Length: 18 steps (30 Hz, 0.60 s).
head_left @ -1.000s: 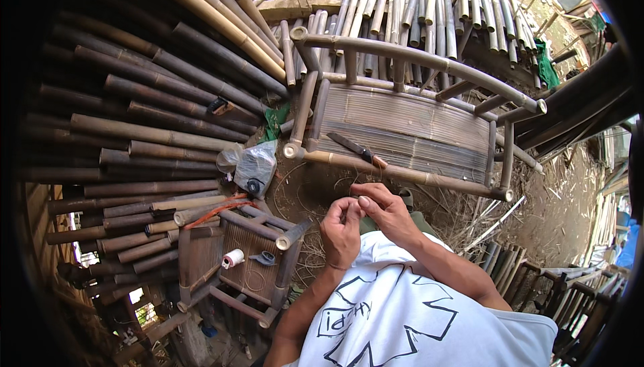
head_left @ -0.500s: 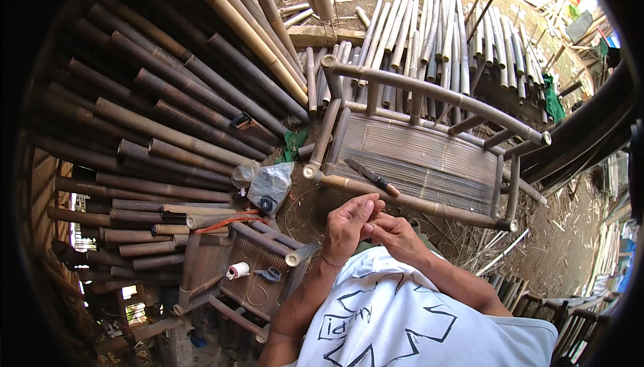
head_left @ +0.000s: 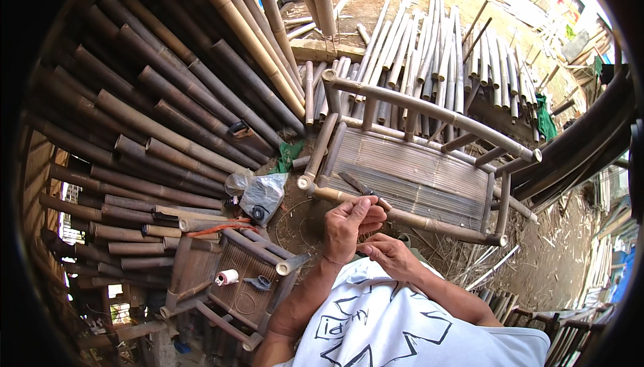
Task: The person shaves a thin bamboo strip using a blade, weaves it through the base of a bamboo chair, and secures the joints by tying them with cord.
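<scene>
Both hands, left hand (head_left: 349,223) curled and right hand (head_left: 388,254) pinching, work something too small to identify just before the built bamboo chair (head_left: 412,172), knife (head_left: 359,185) resting on its seat.

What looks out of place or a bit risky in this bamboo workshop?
A knife lies loose on the slatted seat of the bamboo bench, its handle end by the front rail, just beyond the left hand. Split strips and scraps litter the ground to the right. Otherwise the stacked poles look orderly.
</scene>
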Tool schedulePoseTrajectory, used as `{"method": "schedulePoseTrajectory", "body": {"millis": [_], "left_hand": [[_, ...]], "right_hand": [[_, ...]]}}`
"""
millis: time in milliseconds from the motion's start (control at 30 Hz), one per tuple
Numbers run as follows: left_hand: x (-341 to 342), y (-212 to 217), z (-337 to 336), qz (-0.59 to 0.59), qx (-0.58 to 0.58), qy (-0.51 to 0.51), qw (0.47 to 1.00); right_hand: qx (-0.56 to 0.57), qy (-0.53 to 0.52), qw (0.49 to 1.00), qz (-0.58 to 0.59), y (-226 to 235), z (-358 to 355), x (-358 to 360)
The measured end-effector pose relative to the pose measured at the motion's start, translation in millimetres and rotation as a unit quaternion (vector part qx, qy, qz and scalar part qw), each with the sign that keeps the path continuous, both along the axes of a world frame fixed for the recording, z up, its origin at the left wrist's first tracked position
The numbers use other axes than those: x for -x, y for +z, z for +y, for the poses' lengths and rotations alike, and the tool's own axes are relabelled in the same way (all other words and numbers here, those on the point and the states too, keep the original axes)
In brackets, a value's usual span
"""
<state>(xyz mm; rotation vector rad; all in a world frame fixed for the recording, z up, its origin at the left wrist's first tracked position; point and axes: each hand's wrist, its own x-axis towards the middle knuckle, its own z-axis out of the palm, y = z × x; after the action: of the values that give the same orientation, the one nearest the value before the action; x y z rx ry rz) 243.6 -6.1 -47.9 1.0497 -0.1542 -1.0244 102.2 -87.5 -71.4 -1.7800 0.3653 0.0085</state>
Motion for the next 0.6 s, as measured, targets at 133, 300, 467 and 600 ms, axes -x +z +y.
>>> {"method": "schedulePoseTrajectory", "body": {"millis": [133, 300, 467, 600], "left_hand": [[-10, 17, -1, -0.045, 0.003, 0.011, 0.999], [-13, 23, -1, -0.067, 0.001, 0.017, 0.998], [-15, 25, -2, -0.081, 0.003, 0.022, 0.996], [-17, 27, -2, -0.089, 0.012, 0.02, 0.996]], "right_hand": [[0.008, 0.023, 1.0, 0.003, 1, 5, 3], [0.018, 0.023, 1.0, 0.004, 1, 8, 5], [0.015, 0.021, 1.0, 0.016, 0, 11, 10], [0.032, 0.023, 0.999, 0.009, -5, 12, 13]]}}
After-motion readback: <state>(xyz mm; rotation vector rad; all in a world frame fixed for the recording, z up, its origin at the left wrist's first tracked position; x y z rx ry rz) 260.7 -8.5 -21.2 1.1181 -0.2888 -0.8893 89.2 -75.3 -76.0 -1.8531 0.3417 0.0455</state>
